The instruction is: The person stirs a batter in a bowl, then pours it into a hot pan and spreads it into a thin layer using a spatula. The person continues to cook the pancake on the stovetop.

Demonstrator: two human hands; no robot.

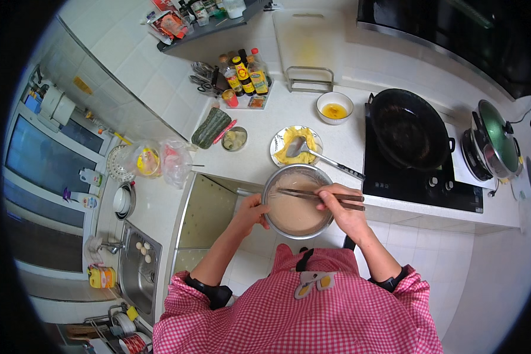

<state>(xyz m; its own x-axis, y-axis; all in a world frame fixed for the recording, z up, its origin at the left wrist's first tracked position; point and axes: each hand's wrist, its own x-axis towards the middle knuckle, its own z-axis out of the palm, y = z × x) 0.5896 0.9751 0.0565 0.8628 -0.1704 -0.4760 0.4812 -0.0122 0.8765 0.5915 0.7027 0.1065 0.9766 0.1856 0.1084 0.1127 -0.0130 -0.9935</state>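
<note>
My left hand (249, 213) grips the left rim of a round metal bowl (298, 235), held in front of the counter's front edge. Pale beige batter (294, 212) fills part of the bowl. A pair of dark chopsticks (303, 194) is in my right hand (343, 211), their tips down at the batter. Just beyond the bowl, a patterned plate (275, 144) carries cooked yellow egg (307, 134). A metal spatula (297, 147) rests across that plate, its handle reaching toward the cooktop.
A black wok (409, 128) sits on the cooktop (380, 188) at right. Behind the plate stand a white bowl (334, 100) with yellow liquid and several sauce bottles (243, 75). Left are a dark green gourd (211, 127), a small metal bowl (234, 139) and a sink (135, 270) holding several eggs.
</note>
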